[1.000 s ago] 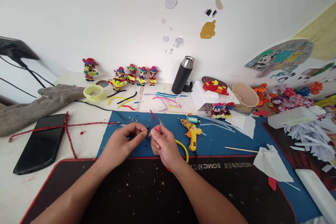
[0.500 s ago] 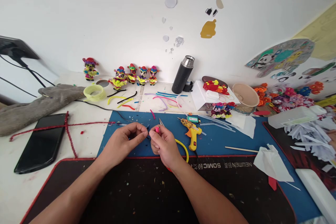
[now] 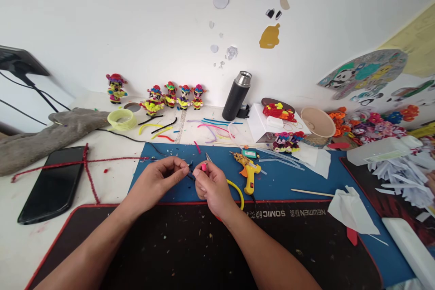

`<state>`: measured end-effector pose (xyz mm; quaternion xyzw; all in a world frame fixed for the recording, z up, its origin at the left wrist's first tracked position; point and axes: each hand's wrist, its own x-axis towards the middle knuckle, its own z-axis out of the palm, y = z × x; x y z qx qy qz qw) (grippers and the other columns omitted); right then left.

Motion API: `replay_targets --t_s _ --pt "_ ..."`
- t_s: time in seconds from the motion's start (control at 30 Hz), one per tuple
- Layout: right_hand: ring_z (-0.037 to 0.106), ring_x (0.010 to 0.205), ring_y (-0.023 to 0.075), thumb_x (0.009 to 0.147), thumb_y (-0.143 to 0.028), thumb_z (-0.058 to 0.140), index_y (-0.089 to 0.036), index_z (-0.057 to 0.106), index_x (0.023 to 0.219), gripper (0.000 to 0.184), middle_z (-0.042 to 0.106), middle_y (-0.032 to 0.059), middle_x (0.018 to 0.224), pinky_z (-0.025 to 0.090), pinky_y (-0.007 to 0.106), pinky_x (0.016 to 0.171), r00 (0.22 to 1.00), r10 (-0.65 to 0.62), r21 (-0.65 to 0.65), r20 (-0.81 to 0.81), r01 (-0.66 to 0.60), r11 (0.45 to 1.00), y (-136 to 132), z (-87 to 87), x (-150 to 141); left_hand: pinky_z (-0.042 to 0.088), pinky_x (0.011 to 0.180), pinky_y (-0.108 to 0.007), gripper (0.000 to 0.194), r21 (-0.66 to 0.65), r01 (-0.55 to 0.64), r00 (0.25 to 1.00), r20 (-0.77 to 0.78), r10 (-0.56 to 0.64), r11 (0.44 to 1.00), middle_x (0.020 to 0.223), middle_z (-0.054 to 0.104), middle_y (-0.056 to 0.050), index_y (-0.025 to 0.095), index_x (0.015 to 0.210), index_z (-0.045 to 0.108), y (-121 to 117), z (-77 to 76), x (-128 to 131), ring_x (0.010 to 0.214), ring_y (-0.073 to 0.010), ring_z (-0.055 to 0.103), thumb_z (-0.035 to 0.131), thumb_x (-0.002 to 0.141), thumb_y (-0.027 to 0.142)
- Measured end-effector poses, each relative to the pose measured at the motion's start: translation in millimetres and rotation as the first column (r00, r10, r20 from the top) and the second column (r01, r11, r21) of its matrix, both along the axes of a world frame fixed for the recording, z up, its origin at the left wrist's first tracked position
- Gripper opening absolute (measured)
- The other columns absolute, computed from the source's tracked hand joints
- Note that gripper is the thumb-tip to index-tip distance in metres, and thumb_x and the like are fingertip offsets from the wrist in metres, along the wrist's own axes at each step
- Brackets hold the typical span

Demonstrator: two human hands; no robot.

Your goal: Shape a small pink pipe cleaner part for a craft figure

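My left hand [image 3: 161,179] is closed in a pinch, with thumb and forefinger on a tiny dark piece, too small to name. Just to its right, my right hand [image 3: 212,186] is closed around a small pink piece [image 3: 204,166] that shows above the thumb. A metal scissor blade [image 3: 208,157] points up behind the right fingers. A yellow handle loop [image 3: 241,194] curves out by the right wrist; whether the hand holds the scissors or they lie beneath it, I cannot tell. Dark bits lie on the blue mat [image 3: 272,183] between the hands.
A yellow glue gun [image 3: 250,176] lies right of my hands. Pipe-cleaner pieces [image 3: 165,126], figurines [image 3: 154,99] and a black flask [image 3: 237,96] stand or lie behind. At left, a red pipe-cleaner frame [image 3: 85,163] crosses a phone [image 3: 54,195]. A dark desk pad [image 3: 163,253] lies in front.
My left hand has drawn slightly left, widening the gap between the two hands. The right hand stays in place, still on the pink piece.
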<state>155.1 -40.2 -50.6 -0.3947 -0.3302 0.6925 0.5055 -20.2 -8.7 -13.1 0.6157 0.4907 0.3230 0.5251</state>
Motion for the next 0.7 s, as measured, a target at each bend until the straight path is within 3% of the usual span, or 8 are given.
replay_targets --t_s 0.7 --pt "0.024 0.042 0.0045 0.087 -0.051 0.076 -0.022 0.054 0.086 0.037 0.036 -0.0126 0.055 0.019 0.019 0.042 0.999 0.039 -0.002 0.029 -0.039 0.999 -0.2 2.5 0.5 0.046 0.066 -0.026 0.033 0.031 0.071 0.995 -0.07 -0.068 0.997 0.079 0.068 -0.001 0.022 0.087 0.07 -2.0 -0.9 0.0 0.073 -0.0184 0.058 0.065 0.092 0.054"
